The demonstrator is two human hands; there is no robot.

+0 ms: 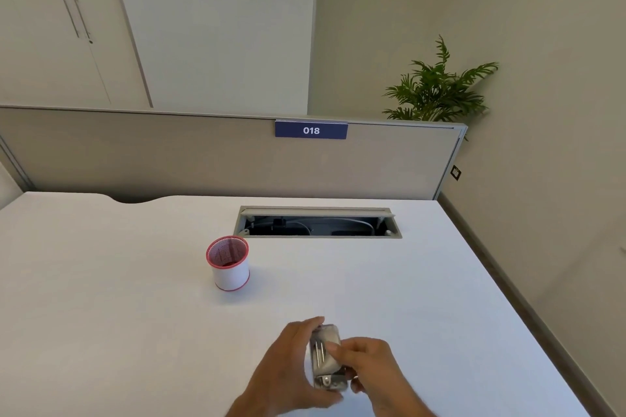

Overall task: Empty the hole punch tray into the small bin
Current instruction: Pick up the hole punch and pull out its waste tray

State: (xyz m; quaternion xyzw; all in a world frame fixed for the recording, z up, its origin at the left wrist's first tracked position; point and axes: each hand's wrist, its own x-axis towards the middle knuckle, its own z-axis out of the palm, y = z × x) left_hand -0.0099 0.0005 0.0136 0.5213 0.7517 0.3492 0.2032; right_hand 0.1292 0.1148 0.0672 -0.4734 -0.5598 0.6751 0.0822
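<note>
A small silver-grey hole punch [326, 357] is held near the front of the white desk [118, 298]. My left hand [288, 366] wraps around its left side. My right hand [369, 369] grips its right side, with the fingers lying over the top. Whether the punch's tray is attached or loose is hidden by my fingers. The small bin [231, 264], a white cup with a red mesh rim, stands upright to the upper left of my hands, well apart from them.
An open cable hatch [318, 223] is cut into the desk behind the bin. A grey partition [169, 152] with a blue "018" label closes the far edge. The desk's right edge drops off beside the wall. A plant [437, 88] stands behind the partition.
</note>
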